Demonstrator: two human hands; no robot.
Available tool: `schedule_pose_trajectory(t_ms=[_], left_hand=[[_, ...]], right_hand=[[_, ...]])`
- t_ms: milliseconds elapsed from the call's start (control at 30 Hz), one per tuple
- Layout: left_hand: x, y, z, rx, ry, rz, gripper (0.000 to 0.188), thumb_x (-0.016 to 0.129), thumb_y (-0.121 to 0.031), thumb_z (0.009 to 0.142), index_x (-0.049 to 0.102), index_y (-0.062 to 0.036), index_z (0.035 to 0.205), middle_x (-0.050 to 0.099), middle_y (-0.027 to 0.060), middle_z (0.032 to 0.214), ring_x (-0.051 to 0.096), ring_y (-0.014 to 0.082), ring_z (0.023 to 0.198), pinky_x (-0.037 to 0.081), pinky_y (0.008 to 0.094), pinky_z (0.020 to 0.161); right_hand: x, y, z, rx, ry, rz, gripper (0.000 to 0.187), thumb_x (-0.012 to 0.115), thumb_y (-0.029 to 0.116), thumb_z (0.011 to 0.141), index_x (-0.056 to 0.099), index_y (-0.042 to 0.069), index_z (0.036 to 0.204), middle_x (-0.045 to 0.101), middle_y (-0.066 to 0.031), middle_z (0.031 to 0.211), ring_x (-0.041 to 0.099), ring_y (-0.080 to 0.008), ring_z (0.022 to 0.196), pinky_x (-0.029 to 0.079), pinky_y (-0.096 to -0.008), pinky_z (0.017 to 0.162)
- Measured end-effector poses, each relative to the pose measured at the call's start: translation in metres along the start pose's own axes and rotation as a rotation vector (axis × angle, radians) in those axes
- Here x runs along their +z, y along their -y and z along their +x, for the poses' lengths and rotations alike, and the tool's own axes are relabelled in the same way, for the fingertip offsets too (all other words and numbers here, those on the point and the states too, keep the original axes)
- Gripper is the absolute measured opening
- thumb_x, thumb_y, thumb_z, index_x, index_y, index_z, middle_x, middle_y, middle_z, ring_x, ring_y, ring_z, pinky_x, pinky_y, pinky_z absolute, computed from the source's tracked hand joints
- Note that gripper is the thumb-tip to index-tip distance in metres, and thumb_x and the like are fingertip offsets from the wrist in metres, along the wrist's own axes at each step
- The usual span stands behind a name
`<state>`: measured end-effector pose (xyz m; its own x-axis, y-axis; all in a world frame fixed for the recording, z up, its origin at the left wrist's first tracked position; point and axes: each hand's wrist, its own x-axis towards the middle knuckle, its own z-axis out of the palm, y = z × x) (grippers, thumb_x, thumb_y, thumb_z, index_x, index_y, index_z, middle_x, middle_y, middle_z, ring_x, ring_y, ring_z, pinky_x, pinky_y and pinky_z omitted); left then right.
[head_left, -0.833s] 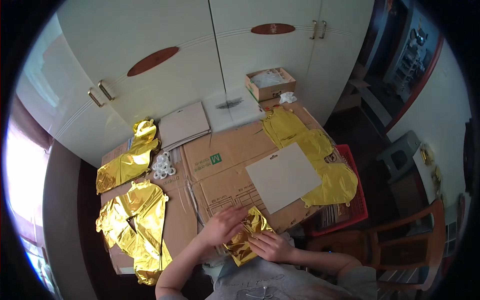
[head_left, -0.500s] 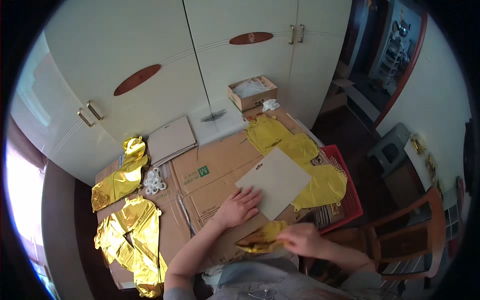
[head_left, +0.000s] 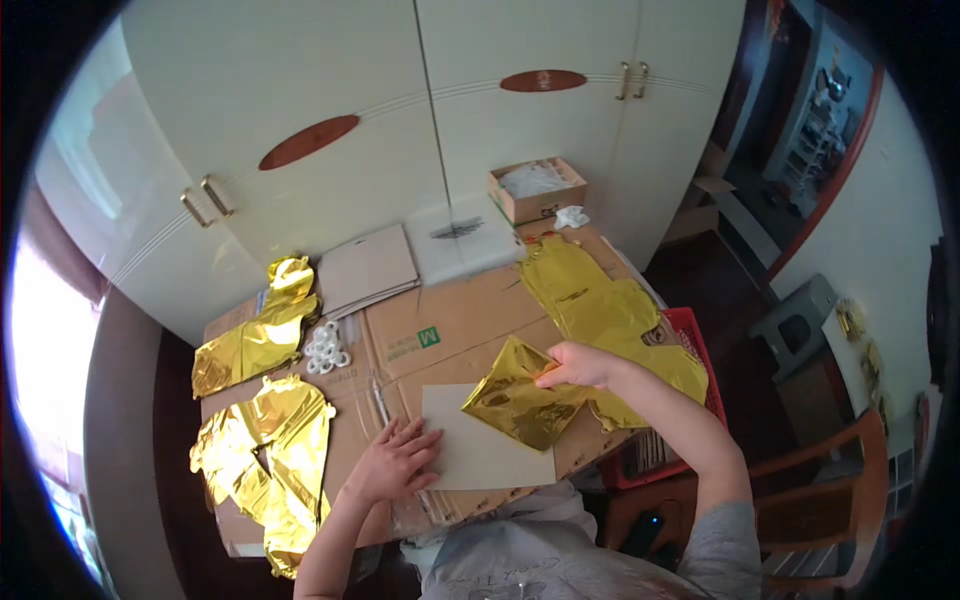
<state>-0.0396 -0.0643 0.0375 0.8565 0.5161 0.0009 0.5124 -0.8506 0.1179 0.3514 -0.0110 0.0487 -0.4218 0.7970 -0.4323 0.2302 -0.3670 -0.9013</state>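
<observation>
A grey-beige card [head_left: 470, 462] lies flat on the cardboard-covered table close to my body. My left hand [head_left: 396, 462] rests at its left edge, fingers stretched and a little apart. Over the card's upper right part, my right hand [head_left: 582, 366] pinches a folded gold foil balloon [head_left: 522, 400] at its right side. The balloon covers part of the card. Behind it, flat yellow-gold foil balloons [head_left: 590, 295] spread along the table's right side. Two shinier gold foil balloons [head_left: 265, 335] lie at the left, the nearer one crumpled and hanging over the front edge.
White plastic rings [head_left: 326, 348] sit in a cluster at left. A stack of cards [head_left: 365, 268] lies by the cabinet, near an open box [head_left: 538, 192] holding clear plastic. A red basket [head_left: 712, 385] stands at the table's right, beside a wooden chair [head_left: 815, 505].
The card has turned and come nearer to me. My right hand has brought the folded foil balloon up from the table's front edge to over the card. My left hand has shifted left.
</observation>
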Motion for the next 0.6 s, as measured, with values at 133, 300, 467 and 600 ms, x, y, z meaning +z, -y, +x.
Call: schedule_pose_trajectory(t_ms=[133,300,467,600], left_hand=[[-0.004,-0.026,-0.016,-0.336,-0.084,-0.240,0.051,0.066,-0.033,0.088,0.056,-0.0075,0.131,0.054,0.0135,0.139,0.046,0.0291,0.135,0.037,0.0457,0.110],[0.024,-0.066,0.008,-0.586,-0.652,-1.434,0.050,0.064,-0.006,0.091,0.049,-0.0021,0.138,0.062,0.0134,0.123,0.059,0.0216,0.117,0.048,0.0354,0.099],[0.038,-0.058,0.025,-0.573,-0.688,-2.019,0.034,0.061,-0.002,0.094,0.055,0.0009,0.127,0.068,0.0087,0.110,0.066,0.0163,0.099,0.053,0.0307,0.088],[0.031,-0.049,0.022,-0.764,-0.499,-1.903,0.024,0.062,-0.004,0.094,0.060,0.0017,0.118,0.069,0.0063,0.103,0.066,0.0126,0.091,0.054,0.0260,0.082]], right_hand=[[0.031,0.006,0.021,-0.020,-0.051,0.087,0.022,0.073,0.011,0.085,0.066,-0.001,0.102,0.067,-0.0039,0.091,0.062,-0.0103,0.081,0.050,-0.0265,0.072],[0.099,-0.006,0.010,-0.151,-0.210,0.516,0.021,0.069,0.010,0.089,0.063,0.000,0.106,0.067,-0.0053,0.096,0.062,-0.0125,0.083,0.052,-0.0297,0.075],[0.151,-0.028,-0.008,-0.271,-0.353,0.820,0.025,0.064,0.008,0.092,0.059,0.000,0.116,0.065,-0.0059,0.109,0.062,-0.0135,0.095,0.051,-0.0311,0.086],[0.176,-0.045,-0.022,-0.146,-0.377,0.958,0.034,0.061,0.007,0.094,0.052,0.001,0.126,0.061,-0.0080,0.121,0.061,-0.0180,0.110,0.050,-0.0349,0.096]])
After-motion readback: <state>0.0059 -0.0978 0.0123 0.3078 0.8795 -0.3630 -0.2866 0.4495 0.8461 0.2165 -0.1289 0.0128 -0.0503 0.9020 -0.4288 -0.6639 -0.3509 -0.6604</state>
